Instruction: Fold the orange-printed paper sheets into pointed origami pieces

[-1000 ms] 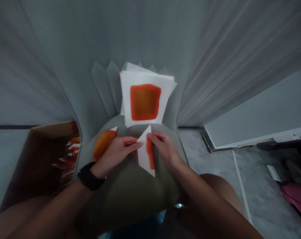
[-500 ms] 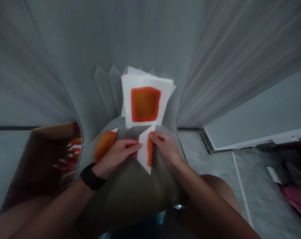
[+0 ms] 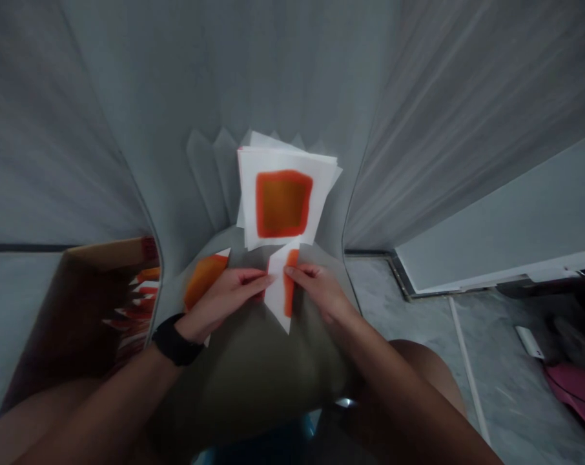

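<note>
Between my hands is a folded sheet of white paper with an orange patch along its right side. My left hand pinches its left edge, thumb on top. On the right edge, the thumb and fingers of my right hand are closed over the orange strip. Just beyond lies a stack of white sheets, the top one bearing an orange square with a red-orange border. Partly under my left hand and wrist rests an orange-and-white folded paper.
The papers lie on a grey curved seat with slots in its back. At the left, a cardboard box holds several red, orange and white folded papers. On the floor at right are a white device and a pink object.
Both hands and the folded sheet have shifted slightly left. My right thumb sits a little lower on the orange strip. The stack stays in place.
</note>
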Tool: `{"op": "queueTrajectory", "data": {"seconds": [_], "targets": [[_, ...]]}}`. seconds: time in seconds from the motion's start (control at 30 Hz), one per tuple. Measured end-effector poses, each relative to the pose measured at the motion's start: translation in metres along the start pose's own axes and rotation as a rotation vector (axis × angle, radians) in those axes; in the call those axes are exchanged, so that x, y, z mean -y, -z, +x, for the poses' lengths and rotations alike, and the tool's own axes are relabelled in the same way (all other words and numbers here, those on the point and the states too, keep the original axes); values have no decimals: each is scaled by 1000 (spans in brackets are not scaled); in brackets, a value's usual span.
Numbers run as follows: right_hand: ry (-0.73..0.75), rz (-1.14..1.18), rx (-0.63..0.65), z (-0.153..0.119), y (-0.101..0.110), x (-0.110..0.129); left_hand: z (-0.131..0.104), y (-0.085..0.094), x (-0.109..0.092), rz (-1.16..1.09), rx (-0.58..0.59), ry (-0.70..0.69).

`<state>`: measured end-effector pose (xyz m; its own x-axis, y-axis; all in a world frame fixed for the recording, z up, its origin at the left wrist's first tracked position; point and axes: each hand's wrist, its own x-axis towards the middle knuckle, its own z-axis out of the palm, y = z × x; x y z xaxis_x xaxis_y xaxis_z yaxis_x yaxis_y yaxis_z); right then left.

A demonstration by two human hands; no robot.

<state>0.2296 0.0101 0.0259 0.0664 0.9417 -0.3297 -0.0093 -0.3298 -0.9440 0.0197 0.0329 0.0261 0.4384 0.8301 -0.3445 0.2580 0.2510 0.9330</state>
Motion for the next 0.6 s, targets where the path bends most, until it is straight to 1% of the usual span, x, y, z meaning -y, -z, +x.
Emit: {"op": "queueTrajectory", "data": {"seconds": [0.1,0.23,0.3,0.47,0.53,0.6], "targets": [[-2,11,-19,-1,0,1,-1,0,0,-4,14,9],[-15,28,25,-2,1,2,-1,1,0,11,21,-12],[-18,39,24,-1,1,1,-1,1,0,18,29,-5],[44,66,-55,2,-3,-6,0,0,4,-40,70,30],[55,48,-84,2,-4,-7,1,0,7,-24,56,20],[55,21,-91,2,-2,-6,3,1,10,8,18,3]]}}
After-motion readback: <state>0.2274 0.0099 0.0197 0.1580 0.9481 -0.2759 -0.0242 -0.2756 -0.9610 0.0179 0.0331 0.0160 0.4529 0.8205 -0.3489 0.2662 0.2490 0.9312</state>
